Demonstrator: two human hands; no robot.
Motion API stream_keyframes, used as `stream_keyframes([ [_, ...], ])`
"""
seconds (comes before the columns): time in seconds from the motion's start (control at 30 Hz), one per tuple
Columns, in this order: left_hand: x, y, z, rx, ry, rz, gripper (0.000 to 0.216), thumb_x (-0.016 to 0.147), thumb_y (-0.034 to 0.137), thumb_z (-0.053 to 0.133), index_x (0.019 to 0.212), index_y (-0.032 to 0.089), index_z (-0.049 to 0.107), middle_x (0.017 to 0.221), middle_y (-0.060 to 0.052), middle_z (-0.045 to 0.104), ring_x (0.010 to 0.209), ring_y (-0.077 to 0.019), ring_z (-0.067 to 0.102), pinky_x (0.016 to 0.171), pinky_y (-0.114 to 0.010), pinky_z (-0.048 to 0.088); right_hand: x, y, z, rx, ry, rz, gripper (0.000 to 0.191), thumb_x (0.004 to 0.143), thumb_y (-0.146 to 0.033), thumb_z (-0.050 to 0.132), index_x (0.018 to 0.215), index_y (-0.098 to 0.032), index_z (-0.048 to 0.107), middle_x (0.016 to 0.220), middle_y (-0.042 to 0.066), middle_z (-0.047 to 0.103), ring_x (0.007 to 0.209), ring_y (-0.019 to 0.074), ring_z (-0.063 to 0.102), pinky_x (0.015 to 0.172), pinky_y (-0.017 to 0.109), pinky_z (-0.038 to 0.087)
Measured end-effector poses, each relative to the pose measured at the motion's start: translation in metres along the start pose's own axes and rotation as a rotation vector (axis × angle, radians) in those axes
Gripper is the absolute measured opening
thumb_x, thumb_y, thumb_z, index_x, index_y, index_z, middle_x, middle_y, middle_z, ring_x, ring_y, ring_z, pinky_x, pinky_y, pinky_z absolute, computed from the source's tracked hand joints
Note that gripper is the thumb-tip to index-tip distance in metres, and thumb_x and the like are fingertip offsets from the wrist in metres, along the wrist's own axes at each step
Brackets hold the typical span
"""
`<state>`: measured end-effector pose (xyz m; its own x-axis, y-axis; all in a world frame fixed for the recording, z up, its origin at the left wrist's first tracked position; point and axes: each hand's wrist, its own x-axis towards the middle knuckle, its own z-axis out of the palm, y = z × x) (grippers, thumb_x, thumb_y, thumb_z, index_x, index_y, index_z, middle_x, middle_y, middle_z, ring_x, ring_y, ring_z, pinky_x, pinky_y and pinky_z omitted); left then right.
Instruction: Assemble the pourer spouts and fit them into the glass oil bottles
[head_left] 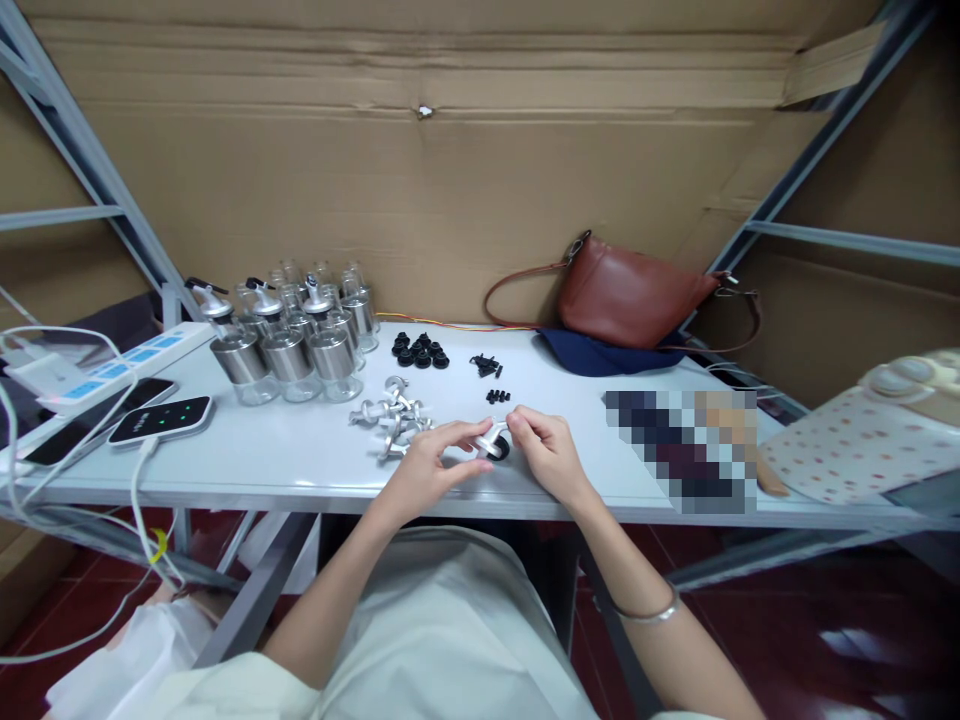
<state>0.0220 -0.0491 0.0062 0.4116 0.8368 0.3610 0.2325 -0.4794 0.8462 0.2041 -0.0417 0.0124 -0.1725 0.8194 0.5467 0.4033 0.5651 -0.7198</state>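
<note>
My left hand (429, 468) grips a silver metal pour spout (489, 437) between thumb and fingers, just above the front of the table. A black rubber stopper (499, 450) shows at the spout's base. At the tip of the spout my right hand (547, 455) is closed in a pinch; whatever sits between those fingertips is hidden. Left of my hands lies a loose pile of similar silver spouts (397, 412). Black stoppers (420, 352) are grouped behind it, with thin black pieces (487, 366) and short black caps (497, 396) to their right.
Glass bottles with steel sleeves (286, 358) stand at the back left, some topped with spouts. Left of them are a power strip (135, 365) and a white-edged device (161, 420) with cables. A brown handbag (630, 295), a dark blue cloth (600, 355) and a dotted container (855, 440) occupy the right.
</note>
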Motion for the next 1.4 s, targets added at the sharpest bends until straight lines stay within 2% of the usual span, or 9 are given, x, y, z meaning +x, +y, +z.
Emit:
stream_keyframes([
  [0.2,0.001,0.0,0.0,-0.006,0.046,0.096,0.038,0.078,0.026,0.067,0.116,0.021,0.063,0.1,-0.005,0.067,0.084,-0.0146,0.061,0.084,-0.029,0.049,-0.001,0.001,0.002,0.028,0.007,0.011,0.047,0.092,-0.047,0.037,0.054,-0.02,0.037,0.048,-0.005,0.036,0.044,0.0094,0.033,0.048,0.024,0.031],
  [0.37,0.002,-0.001,0.0,0.028,0.045,0.167,0.033,0.079,0.026,0.066,0.112,0.021,0.064,0.1,-0.005,0.063,0.083,-0.0137,0.059,0.082,-0.028,0.049,-0.001,-0.001,0.004,0.008,-0.044,-0.023,0.029,0.089,-0.04,0.047,0.07,-0.019,0.054,0.061,-0.001,0.055,0.055,0.012,0.049,0.057,0.024,0.04],
  [0.5,0.002,-0.001,0.001,0.049,0.081,0.204,0.035,0.08,0.025,0.066,0.114,0.022,0.062,0.099,-0.005,0.063,0.082,-0.0138,0.06,0.081,-0.029,0.05,-0.002,-0.001,0.005,0.011,-0.061,-0.035,0.023,0.089,-0.033,0.047,0.073,-0.019,0.055,0.063,-0.001,0.058,0.056,0.012,0.052,0.058,0.024,0.041],
  [0.73,0.003,0.002,-0.007,0.173,0.204,0.248,0.02,0.084,0.023,0.06,0.102,0.019,0.066,0.081,-0.003,0.068,0.072,-0.0132,0.063,0.073,-0.026,0.051,-0.003,0.002,0.003,0.009,0.131,-0.032,0.023,0.092,-0.035,0.041,0.078,-0.02,0.053,0.062,-0.001,0.054,0.057,0.0137,0.052,0.059,0.026,0.043],
  [0.93,0.037,0.015,-0.059,0.428,0.219,0.144,0.024,0.091,0.029,0.048,0.102,0.018,0.066,0.071,0.0,0.069,0.06,-0.0114,0.062,0.064,-0.023,0.048,0.002,0.01,0.0,0.059,0.509,0.062,0.016,0.088,-0.036,0.051,0.092,-0.02,0.053,0.082,0.003,0.058,0.07,0.0157,0.056,0.061,0.027,0.044],
  [1.03,0.073,0.013,-0.081,0.675,0.127,0.079,0.027,0.091,0.024,0.045,0.111,0.018,0.062,0.088,-0.004,0.071,0.081,-0.0161,0.065,0.075,-0.026,0.047,0.001,0.01,0.002,-0.025,0.535,0.041,0.014,0.085,-0.033,0.055,0.091,-0.02,0.054,0.087,0.004,0.059,0.073,0.0164,0.056,0.064,0.029,0.045],
  [1.13,0.109,-0.002,-0.088,0.97,-0.12,0.049,0.03,0.088,0.017,0.048,0.115,0.018,0.06,0.111,-0.008,0.066,0.102,-0.02,0.06,0.085,-0.027,0.044,-0.001,0.009,0.004,-0.087,0.518,-0.003,0.01,0.083,-0.029,0.057,0.084,-0.02,0.051,0.076,0.002,0.057,0.068,0.016,0.055,0.065,0.03,0.045],
  [1.27,0.141,-0.029,-0.083,1.087,-0.23,0.019,0.027,0.082,0.012,0.054,0.105,0.018,0.065,0.106,-0.009,0.067,0.099,-0.0216,0.062,0.08,-0.026,0.044,-0.002,0.009,0.006,-0.068,0.5,-0.024,0.005,0.085,-0.024,0.05,0.084,-0.021,0.047,0.069,0.0,0.056,0.062,0.0153,0.057,0.061,0.03,0.046],
  [1.4,0.153,-0.046,-0.075,1.136,-0.273,-0.006,0.019,0.081,0.024,0.059,0.095,0.015,0.068,0.097,-0.013,0.069,0.091,-0.0239,0.064,0.073,-0.027,0.045,0.0,0.01,0.007,-0.058,0.515,-0.073,0.007,0.086,-0.022,0.048,0.092,-0.021,0.048,0.078,0.002,0.061,0.067,0.0167,0.062,0.063,0.032,0.049],
])
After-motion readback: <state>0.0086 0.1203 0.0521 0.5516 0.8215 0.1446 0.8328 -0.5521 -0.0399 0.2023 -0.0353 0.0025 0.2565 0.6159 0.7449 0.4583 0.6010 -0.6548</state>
